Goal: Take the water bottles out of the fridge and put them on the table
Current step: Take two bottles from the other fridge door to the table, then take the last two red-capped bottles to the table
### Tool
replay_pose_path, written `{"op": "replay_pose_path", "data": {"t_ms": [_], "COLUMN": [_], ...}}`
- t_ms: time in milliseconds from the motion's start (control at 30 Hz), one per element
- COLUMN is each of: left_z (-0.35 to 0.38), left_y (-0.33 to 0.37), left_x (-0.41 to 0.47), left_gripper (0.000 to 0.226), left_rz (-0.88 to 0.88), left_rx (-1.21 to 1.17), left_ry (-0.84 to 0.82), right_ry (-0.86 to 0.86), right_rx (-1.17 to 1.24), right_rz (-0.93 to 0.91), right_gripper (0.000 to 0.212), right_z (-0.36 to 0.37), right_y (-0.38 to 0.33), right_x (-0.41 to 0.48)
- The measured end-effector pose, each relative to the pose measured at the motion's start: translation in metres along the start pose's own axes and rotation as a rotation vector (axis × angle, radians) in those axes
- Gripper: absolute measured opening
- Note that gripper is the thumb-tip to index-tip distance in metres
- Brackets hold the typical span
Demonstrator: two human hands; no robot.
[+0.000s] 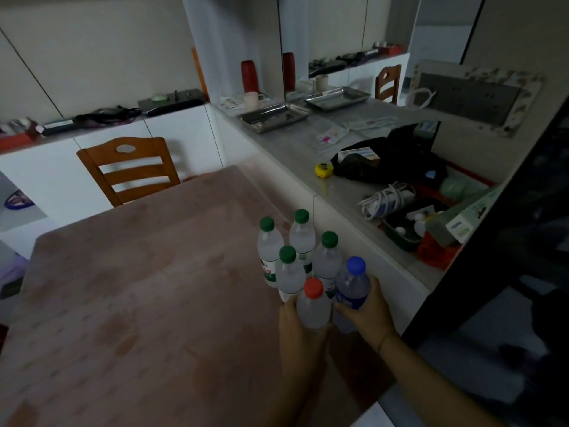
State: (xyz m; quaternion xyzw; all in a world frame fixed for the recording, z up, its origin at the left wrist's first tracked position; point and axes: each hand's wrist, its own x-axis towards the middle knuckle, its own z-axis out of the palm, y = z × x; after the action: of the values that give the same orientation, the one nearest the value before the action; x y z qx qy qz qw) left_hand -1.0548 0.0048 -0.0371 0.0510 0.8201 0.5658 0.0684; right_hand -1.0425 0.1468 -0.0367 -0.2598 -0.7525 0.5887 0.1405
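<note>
- The left grip was curled round the red-capped bottle, at the near right edge of the desk.
- The right grip was curled round the blue-capped bottle, just beside the red-capped one.
- Step in hand, by judgement: setting this pair down. Base contact could not be told.
- Next move called for an upright release, clear of the four green-capped bottles standing just behind.
</note>
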Motion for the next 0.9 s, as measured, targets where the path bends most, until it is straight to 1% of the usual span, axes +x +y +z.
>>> {"op": "replay_pose_path", "data": {"t_ms": [33, 133, 233, 333, 400, 500, 633, 700, 767, 900], "left_z": [-0.002, -0.012, -0.028, -0.044, -0.058, -0.079, -0.111, -0.129, -0.146, -0.169], "left_y": [-0.002, -0.005, -0.009, -0.008, -0.007, -0.015, -0.024, -0.025, -0.024, -0.014], "left_x": [-0.001, -0.008, -0.014, -0.022, -0.029, -0.041, -0.055, -0.066, -0.077, -0.100], "left_gripper": [0.059, 0.073, 0.080, 0.074, 0.068, 0.065, 0.061, 0.070, 0.076, 0.071], "left_rz": [0.015, 0.053, 0.141, 0.256, 0.304, 0.344, 0.494, 0.577, 0.655, 0.717], "left_rx": [-0.002, 0.067, 0.146, 0.154, 0.154, 0.189, 0.402, 0.528, 0.633, 0.717], "left_ry": [0.010, -0.040, -0.038, -0.043, -0.059, -0.136, -0.319, -0.398, -0.441, -0.496], "right_ry": [-0.004, 0.020, 0.100, 0.200, 0.261, 0.285, 0.307, 0.308, 0.294, 0.280], "right_rx": [-0.001, 0.008, -0.019, -0.161, -0.227, -0.315, -0.486, -0.602, -0.718, -0.843], "right_rz": [0.001, -0.017, -0.003, 0.022, -0.002, 0.001, 0.005, 0.032, 0.067, 0.095], "right_gripper": [0.069, 0.066, 0.074, 0.096, 0.099, 0.097, 0.095, 0.094, 0.090, 0.089], "right_z": [-0.001, -0.005, -0.007, -0.008, -0.005, -0.003, -0.003, -0.001, 0.003, 0.010], "right_y": [-0.001, -0.005, -0.012, -0.014, -0.019, -0.031, -0.035, -0.039, -0.043, -0.049], "right_x": [-0.002, -0.010, -0.029, -0.052, -0.075, -0.117, -0.173, -0.203, -0.233, -0.291]}}
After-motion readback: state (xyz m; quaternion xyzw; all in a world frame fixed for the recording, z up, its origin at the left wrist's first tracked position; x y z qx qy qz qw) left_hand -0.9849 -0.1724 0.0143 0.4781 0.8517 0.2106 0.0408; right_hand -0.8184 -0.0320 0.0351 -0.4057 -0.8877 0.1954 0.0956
